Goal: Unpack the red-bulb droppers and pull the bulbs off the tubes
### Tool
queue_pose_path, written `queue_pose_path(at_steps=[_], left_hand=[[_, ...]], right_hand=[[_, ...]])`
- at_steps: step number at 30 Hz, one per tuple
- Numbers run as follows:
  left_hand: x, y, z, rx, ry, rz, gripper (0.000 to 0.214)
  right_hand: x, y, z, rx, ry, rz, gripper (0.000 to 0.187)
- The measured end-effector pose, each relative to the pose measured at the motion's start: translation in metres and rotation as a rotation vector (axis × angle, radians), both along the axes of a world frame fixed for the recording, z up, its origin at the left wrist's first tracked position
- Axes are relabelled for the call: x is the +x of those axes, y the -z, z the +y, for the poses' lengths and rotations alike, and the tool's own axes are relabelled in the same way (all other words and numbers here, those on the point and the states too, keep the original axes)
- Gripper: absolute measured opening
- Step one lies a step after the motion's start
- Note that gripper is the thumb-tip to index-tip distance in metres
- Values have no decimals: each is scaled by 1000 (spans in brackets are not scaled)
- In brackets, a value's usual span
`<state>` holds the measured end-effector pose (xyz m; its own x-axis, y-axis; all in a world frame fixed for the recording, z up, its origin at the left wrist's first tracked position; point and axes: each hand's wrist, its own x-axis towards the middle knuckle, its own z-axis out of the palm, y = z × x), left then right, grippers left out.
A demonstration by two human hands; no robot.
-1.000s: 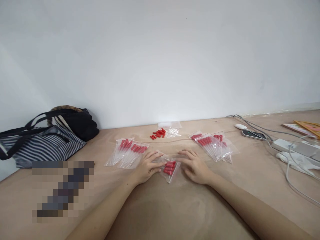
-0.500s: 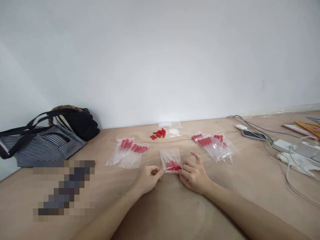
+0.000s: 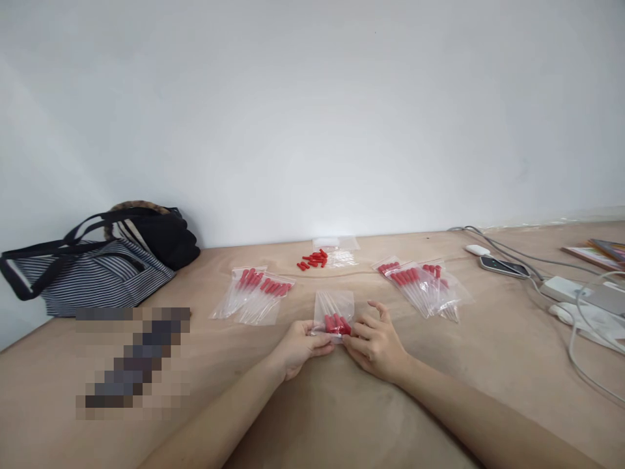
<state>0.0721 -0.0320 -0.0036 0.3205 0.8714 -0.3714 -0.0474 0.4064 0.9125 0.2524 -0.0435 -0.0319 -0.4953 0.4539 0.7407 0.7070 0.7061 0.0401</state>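
Note:
A small clear zip bag (image 3: 346, 299) lies in front of me with several droppers (image 3: 336, 322) inside, their red bulbs toward me and their clear tubes pointing away. My left hand (image 3: 303, 348) is closed on the near left edge of this bag, thumb on top. At the near right corner, my right hand (image 3: 378, 345) pinches the same edge, with its index finger raised. Filled bags of red-bulbed droppers (image 3: 254, 296) lie to the left. More such bags (image 3: 415, 286) fan out on the right.
Loose red bulbs (image 3: 313, 259) and a bag of clear tubes (image 3: 342, 258) lie near the wall. A striped bag (image 3: 107, 273) stands at the left beside a black bag (image 3: 170, 241). On the right are a dark device (image 3: 502, 266), cables and a white power strip (image 3: 561, 288).
My left hand has shifted right along the bag's near edge, its thumb now closer to my right hand. The red bulbs inside sit more evenly side by side.

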Motion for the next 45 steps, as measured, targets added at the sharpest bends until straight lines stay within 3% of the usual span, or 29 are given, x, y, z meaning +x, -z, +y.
queue_pose_path(at_steps=[6, 19, 28, 36, 45], left_hand=[[8, 8, 0, 87, -109, -21, 35], [10, 13, 1, 212, -108, 91, 40], [7, 10, 2, 332, -15, 152, 37], [11, 10, 2, 172, -95, -23, 40], [14, 8, 0, 167, -138, -55, 36]], right_hand=[[-2, 1, 0, -75, 11, 75, 15], [-11, 4, -1, -176, 79, 118, 18], [-12, 4, 0, -169, 108, 131, 19], [-12, 4, 2, -185, 130, 130, 19], [-12, 4, -1, -202, 109, 217, 11]])
